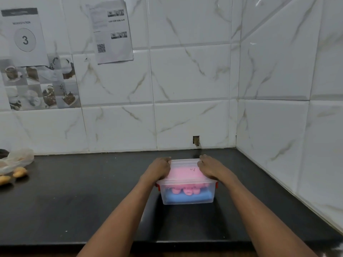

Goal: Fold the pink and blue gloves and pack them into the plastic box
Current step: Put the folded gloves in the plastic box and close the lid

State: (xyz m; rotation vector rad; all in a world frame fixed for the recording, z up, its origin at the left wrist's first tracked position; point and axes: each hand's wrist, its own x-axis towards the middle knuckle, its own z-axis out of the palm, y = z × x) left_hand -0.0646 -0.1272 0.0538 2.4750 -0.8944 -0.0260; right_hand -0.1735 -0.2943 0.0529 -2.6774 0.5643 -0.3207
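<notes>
Clear plastic box (187, 198) sits on the black counter (92, 201), right of centre and nearer the back edge than the front, short of the back-right corner. Translucent lid (185, 165) is on top. Some handwritten mark on the lid, unreadable.

Contents, seen through the front wall: blue gloves (187, 197) folded flat on the bottom, pink gloves (186, 190) stacked directly on them. The pink also shows through the lid. Glove fingertips bunch against the front wall.

Red latches (158, 187) at both short ends of the box. Can't tell if they are snapped.

Left hand (160, 169) is on the lid's left side. Its fingers (166, 160) bend at the knuckles over the back-left rim, tips hidden. Can't tell whether they clamp the rim or just press on it.

Right hand (211, 168) lies palm-down on the lid's right side, fingers (204, 158) straight and pressed together, reaching the back-right corner of the lid.

Both forearms come in from the front edge of the counter.

Rest: crumpled plastic bag (17, 159) at the left edge of the counter with tan lumps (19, 172) just in front of it. On the tiled wall, a printed sheet with a "3" (25, 38) and a second sheet with a QR code (111, 32).
</notes>
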